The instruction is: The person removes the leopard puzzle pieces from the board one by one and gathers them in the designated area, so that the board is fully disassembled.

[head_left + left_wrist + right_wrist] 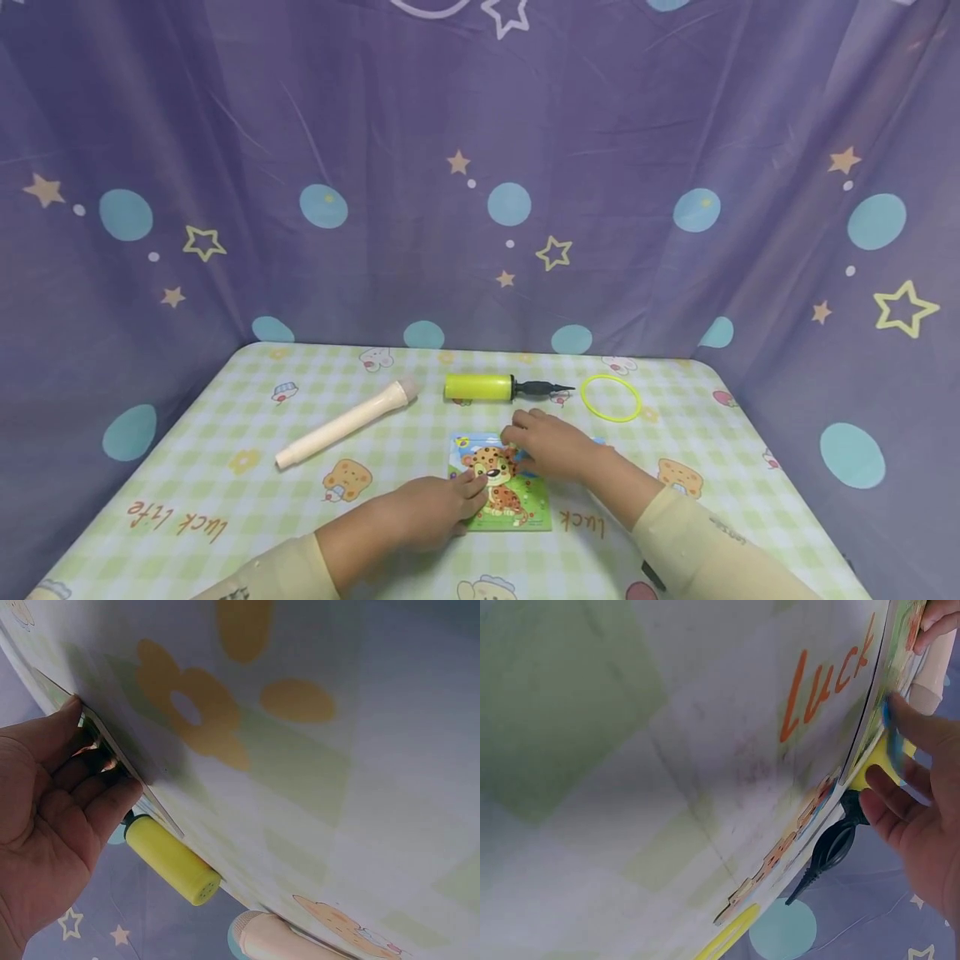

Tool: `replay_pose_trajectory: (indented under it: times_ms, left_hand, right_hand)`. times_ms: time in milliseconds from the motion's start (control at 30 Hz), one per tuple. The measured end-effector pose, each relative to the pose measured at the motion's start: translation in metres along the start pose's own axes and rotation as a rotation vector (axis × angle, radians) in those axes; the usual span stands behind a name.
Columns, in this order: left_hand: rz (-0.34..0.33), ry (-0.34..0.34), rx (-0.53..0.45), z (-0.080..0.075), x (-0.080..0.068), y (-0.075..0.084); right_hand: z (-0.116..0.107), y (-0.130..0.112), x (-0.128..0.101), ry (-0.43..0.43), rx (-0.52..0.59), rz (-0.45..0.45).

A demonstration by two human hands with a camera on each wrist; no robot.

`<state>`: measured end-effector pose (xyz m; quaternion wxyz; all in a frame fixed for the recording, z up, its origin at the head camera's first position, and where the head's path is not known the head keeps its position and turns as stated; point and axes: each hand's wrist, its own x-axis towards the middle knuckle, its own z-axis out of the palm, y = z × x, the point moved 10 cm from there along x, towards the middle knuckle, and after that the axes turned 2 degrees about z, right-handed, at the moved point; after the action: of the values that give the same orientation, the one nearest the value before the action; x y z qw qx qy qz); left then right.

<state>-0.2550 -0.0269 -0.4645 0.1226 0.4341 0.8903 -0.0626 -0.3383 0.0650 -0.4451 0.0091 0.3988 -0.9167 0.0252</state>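
Note:
A jigsaw puzzle board (517, 517) with a cartoon leopard picture lies on the table in the head view. My left hand (438, 510) rests at its left side, fingertips on the picture; the left wrist view has the thumb (69, 712) right at the board's edge. Over the board's upper right is my right hand (558, 448). Between its thumb and fingers it pinches a thin blue puzzle piece (891, 727), seen edge-on in the right wrist view. Loose puzzle pieces (780, 851) lie beside the board, mostly hidden behind the right hand in the head view.
Behind the board lies a yellow hand pump (480, 387) with a black nozzle. A yellow ring (611, 398) is to its right, and a cream toy microphone (345, 425) lies at the left. A checked cloth (187, 467) covers the table; purple curtains (390, 275) surround it.

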Motion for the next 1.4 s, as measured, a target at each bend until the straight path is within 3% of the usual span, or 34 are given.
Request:
replay_pose_trajectory:
  times_ms: [300, 533, 800, 1067, 1400]
  left_hand:
    - [-0.002, -0.012, -0.006, 0.0, -0.001, 0.001]
    - [-0.01, -0.018, -0.007, 0.0, -0.001, 0.001]
    - [-0.013, -0.017, -0.013, 0.001, 0.0, 0.0]
    - [-0.009, -0.022, -0.017, 0.004, 0.001, 0.0]
    - [-0.009, -0.013, -0.009, 0.002, 0.0, 0.0]
  right_hand:
    - [-0.008, 0.025, -0.005, -0.029, 0.367, 0.153]
    - [-0.025, 0.069, -0.022, -0.008, 0.493, 0.29]
    - [-0.017, 0.121, -0.055, -0.063, 0.664, 0.489]
    - [0.002, 0.155, -0.091, -0.179, 0.659, 0.631]
    - [0.023, 0.169, -0.111, -0.21, 0.76, 0.722]
